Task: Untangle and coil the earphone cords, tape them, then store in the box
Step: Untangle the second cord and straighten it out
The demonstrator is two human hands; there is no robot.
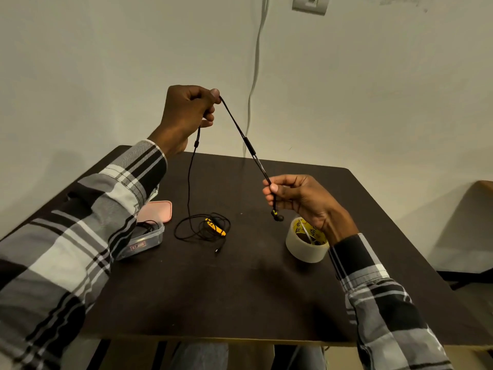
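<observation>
Stretching one earphone cord (249, 145) taut, the left hand (186, 113) pinches it up high while the right hand (296, 196) pinches near the earbuds. Rest of it sits tangled on the table (240, 289). Coiling, tape (306, 243) and box (145, 237) look still ahead.

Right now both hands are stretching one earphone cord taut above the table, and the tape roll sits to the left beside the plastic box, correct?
Not quite. The head view shows the tape roll on the right side of the table, under the right hand, not beside the plastic box, which sits on the left. The rest holds: the left hand and right hand stretch one earphone cord taut.
</observation>
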